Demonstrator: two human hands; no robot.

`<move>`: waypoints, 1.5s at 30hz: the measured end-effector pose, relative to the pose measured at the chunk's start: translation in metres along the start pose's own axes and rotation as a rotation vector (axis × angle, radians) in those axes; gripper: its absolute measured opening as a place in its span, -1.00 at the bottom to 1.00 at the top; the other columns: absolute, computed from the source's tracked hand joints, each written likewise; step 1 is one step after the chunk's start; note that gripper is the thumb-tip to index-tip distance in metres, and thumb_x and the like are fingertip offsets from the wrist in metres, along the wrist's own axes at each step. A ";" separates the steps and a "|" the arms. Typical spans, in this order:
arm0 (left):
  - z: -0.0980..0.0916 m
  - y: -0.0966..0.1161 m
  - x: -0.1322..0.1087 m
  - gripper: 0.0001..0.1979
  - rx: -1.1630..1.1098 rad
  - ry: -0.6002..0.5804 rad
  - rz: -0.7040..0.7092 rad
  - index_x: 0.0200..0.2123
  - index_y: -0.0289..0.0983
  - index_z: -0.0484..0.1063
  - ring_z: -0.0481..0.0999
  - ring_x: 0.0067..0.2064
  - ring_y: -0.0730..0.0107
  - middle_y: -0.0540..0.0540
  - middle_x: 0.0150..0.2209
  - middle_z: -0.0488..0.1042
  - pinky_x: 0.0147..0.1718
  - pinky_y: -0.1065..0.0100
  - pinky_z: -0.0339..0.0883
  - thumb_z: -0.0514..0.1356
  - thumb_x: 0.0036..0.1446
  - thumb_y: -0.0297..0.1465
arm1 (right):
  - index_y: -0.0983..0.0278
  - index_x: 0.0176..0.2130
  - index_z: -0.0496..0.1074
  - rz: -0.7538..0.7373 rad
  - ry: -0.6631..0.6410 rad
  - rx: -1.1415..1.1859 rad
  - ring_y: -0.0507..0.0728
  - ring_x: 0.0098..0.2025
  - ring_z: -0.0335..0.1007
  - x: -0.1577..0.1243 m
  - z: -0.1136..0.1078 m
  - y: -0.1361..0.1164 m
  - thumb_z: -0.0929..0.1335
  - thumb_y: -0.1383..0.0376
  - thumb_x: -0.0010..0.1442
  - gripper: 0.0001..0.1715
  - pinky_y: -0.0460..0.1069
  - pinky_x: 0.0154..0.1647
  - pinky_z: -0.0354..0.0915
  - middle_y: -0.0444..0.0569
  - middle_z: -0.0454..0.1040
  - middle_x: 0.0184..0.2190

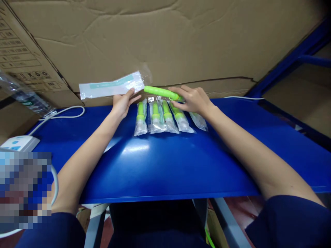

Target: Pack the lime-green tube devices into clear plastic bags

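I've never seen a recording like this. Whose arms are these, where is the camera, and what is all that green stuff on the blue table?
There is no machine here: these are a person's two bare arms, filmed by a camera worn on their head, looking forward and down. On the blue table lies a row of green tubes sealed in clear bags. The right hand holds one loose green tube above the row. The left hand holds an empty clear bag with its mouth towards that tube. Behind stand big cardboard boxes; at left, a white cable and a white device.
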State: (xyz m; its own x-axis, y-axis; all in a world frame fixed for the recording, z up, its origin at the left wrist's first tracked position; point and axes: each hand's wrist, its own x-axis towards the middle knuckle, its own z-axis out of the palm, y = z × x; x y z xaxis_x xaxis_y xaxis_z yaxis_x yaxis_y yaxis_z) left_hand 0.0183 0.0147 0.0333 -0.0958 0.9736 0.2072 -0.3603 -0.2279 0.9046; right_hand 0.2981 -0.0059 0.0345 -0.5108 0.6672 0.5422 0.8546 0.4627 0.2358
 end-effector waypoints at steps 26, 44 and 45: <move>-0.001 -0.006 -0.011 -0.75 0.194 -0.261 -0.160 -0.21 -0.40 0.55 0.65 0.03 0.10 -0.21 -0.12 0.66 0.21 0.08 0.45 0.43 0.05 -0.41 | 0.30 0.42 0.11 -0.038 -0.037 0.108 0.38 -0.04 0.52 0.001 0.010 -0.004 0.21 -0.01 0.38 -0.22 0.09 -0.22 0.32 0.26 0.47 0.14; 0.023 -0.007 -0.025 -0.59 0.067 -0.313 -0.267 -0.09 -0.30 0.48 0.65 0.03 0.11 -0.20 -0.10 0.66 0.17 -0.02 0.46 0.42 0.11 -0.19 | 0.18 0.50 -0.26 -0.080 0.053 0.572 0.52 0.40 0.04 0.016 0.013 -0.030 0.38 -0.30 0.14 0.31 0.48 0.35 0.11 0.30 0.04 0.37; 0.024 -0.008 -0.025 -0.62 0.061 -0.298 -0.278 -0.10 -0.32 0.47 0.67 0.00 0.13 -0.20 -0.13 0.67 0.16 0.02 0.48 0.42 0.11 -0.21 | 0.18 0.49 -0.24 -0.060 0.053 0.570 0.51 0.39 0.08 0.015 0.012 -0.032 0.37 -0.29 0.16 0.27 0.47 0.33 0.14 0.30 0.06 0.36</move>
State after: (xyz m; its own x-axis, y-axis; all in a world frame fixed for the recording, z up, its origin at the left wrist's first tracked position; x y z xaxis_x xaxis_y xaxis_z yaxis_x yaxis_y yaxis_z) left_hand 0.0461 -0.0078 0.0303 0.2736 0.9609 0.0424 -0.2777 0.0367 0.9600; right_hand 0.2616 -0.0036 0.0254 -0.5389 0.6066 0.5845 0.6315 0.7501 -0.1964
